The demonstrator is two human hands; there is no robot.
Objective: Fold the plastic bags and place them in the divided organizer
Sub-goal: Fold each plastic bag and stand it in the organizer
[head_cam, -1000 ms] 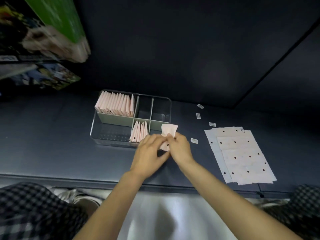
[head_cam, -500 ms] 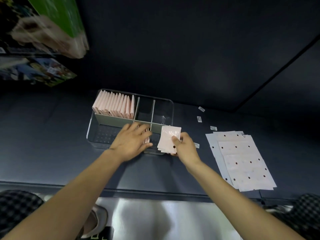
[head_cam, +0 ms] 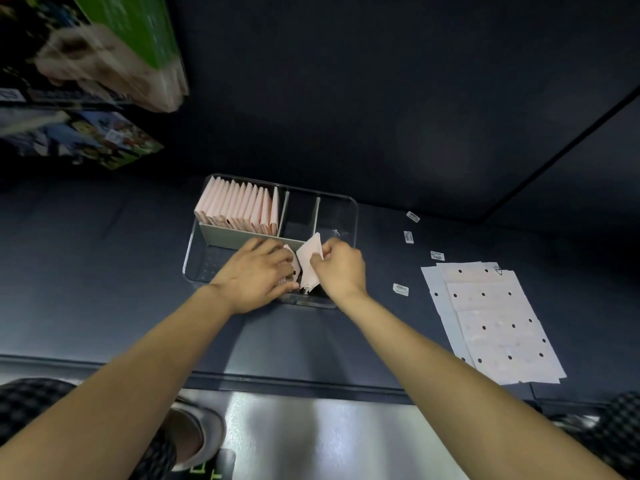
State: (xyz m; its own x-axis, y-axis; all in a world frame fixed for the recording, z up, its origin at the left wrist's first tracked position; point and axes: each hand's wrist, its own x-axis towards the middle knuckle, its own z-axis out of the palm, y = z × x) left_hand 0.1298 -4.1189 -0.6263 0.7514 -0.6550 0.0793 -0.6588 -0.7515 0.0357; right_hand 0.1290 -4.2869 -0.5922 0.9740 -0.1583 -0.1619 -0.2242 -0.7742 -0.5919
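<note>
A folded pink bag (head_cam: 309,263) is being pinched at its upper edge between the thumb and curled fingers of the right hand (head_cam: 341,268), and it is being held upright and tilted over the near middle compartment of the clear divided organizer (head_cam: 349,209). The left hand (head_cam: 256,273) is being laid palm-down, fingers fairly straight, against the folded bags already standing in that compartment (head_cam: 290,263); its grip is closed on nothing that can be seen. The far left compartment is being filled by a row of folded pink bags (head_cam: 239,211) standing on edge. The organizer is being carried by the dark counter (head_cam: 104,271). To the right, well apart from it, a stack of flat dotted bags (head_cam: 491,320) is lying, with small white labels (head_cam: 400,289) scattered between.
</note>
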